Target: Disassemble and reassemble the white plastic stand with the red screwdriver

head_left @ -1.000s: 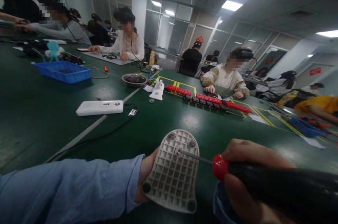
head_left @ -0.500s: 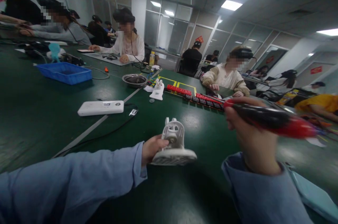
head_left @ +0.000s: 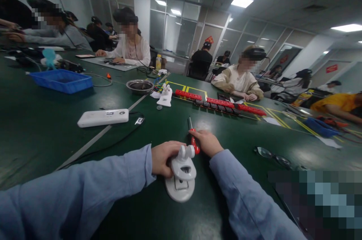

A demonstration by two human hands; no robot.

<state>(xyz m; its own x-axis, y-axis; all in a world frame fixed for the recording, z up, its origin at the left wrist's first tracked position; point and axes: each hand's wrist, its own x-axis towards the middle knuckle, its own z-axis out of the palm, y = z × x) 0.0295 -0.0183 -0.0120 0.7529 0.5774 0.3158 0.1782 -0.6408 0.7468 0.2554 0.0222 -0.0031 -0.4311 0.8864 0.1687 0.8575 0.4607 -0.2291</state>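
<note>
Head view. The left hand (head_left: 164, 157) holds a white plastic stand (head_left: 181, 191) from its left side, thumb on the near side and the fingers bent together over the far side, so that the part is pinched between them. The stand is upright in front of the person, with its rounded base down towards the green table (head_left: 237, 136) and two rounded lugs at the top.

The right hand (head_left: 207, 142) is just beyond and to the right of the stand, at a screwdriver (head_left: 194, 145) with a red and dark handle. Its fingers are close together, with the tips touching the handle; the thumb is hidden, and whether they close round the handle cannot be told. The shaft points away from the person; the butt of the handle is next to the lugs.

On the table to the left are a white oblong device (head_left: 103, 118) and a dark cable with a white tag (head_left: 139, 120). Beyond the hands stand a second white part (head_left: 164, 97), a metal bowl (head_left: 139, 90) and a blue tray (head_left: 63, 86). Red strips (head_left: 222, 102) lie in a row before a seated co-worker (head_left: 239, 79). A pair of glasses (head_left: 273, 157) lies to the right.
</note>
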